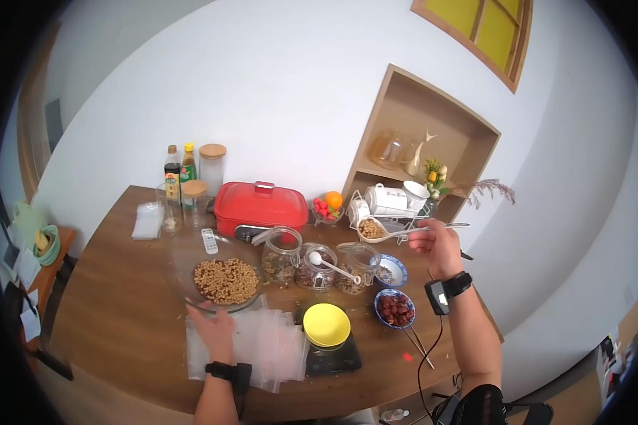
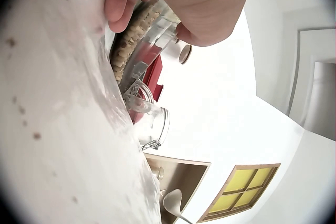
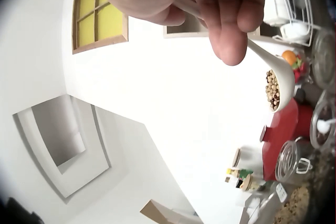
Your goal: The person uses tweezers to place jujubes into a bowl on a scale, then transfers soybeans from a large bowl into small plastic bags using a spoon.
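Observation:
My right hand (image 1: 439,248) holds a white ladle (image 3: 286,85) by its handle, raised above the jars. Tan and brown beans (image 1: 370,229) fill its bowl. My left hand (image 1: 215,334) grips the near rim of a wide clear glass bowl (image 1: 179,283), thumb and fingers on either side of the edge. A layer of similar beans (image 1: 225,281) covers the bottom of that bowl. Below the left hand lie clear plastic bags (image 1: 252,347). To their right, a yellow bowl (image 1: 326,326) sits on a black kitchen scale (image 1: 334,361).
Three open clip-top jars (image 1: 282,248) stand mid-table, with a white spoon (image 1: 337,268) across them. Behind are a red electric cooker (image 1: 260,205) and bottles (image 1: 171,170). Blue-patterned bowls, one with dried red dates (image 1: 395,310), are at the right, beside chopsticks (image 1: 422,347).

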A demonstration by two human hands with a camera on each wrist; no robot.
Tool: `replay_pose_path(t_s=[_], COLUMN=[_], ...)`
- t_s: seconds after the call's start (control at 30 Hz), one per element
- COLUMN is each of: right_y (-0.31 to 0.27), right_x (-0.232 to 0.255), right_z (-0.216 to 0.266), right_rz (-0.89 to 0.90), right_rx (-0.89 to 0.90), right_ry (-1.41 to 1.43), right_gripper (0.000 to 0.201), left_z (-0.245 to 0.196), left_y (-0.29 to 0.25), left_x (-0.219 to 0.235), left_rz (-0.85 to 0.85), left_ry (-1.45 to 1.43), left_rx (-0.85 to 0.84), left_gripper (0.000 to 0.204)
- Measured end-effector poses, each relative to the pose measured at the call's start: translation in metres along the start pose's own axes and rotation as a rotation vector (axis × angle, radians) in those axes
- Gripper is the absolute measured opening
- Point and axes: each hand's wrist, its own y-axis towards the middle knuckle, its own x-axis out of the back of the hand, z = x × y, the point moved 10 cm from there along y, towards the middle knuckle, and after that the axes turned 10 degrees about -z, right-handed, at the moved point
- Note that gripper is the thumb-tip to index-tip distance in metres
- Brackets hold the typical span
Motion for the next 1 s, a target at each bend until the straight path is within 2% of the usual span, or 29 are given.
replay_pose_path(t_s=[0.17,0.4,0.6,0.7,0.8,1.0], right_y=[0.012,0.014,0.003,-0.004,-0.009,-0.017], right_x=[0.057,0.095,0.094,0.088,0.084,0.076], right_z=[-0.007,-0.035,-0.045,-0.052,-0.059,-0.057], right_rz=[-0.124,-0.187,-0.164,-0.133,-0.109,-0.087], right_rx=[0.007,-0.021,-0.056,-0.079,-0.106,-0.101], right_ry=[-0.019,-0.029,-0.013,-0.014,-0.002,-0.002], right_gripper=[0.038,0.037,0.034,0.033,0.033,0.034], left_z=[-0.002,0.004,0.000,0.000,-0.005,-0.006], left_y=[-0.002,0.004,0.001,0.002,0.000,-0.001], left_x=[-0.001,0.001,-0.001,0.000,-0.002,0.000], left_rz=[0.006,0.014,0.020,-0.008,0.022,0.010], left_ry=[-0.013,-0.013,-0.038,-0.043,-0.004,0.014], left_rx=[0.007,-0.018,-0.045,-0.054,-0.028,-0.064], left_gripper=[0.098,0.097,0.095,0.084,0.095,0.094])
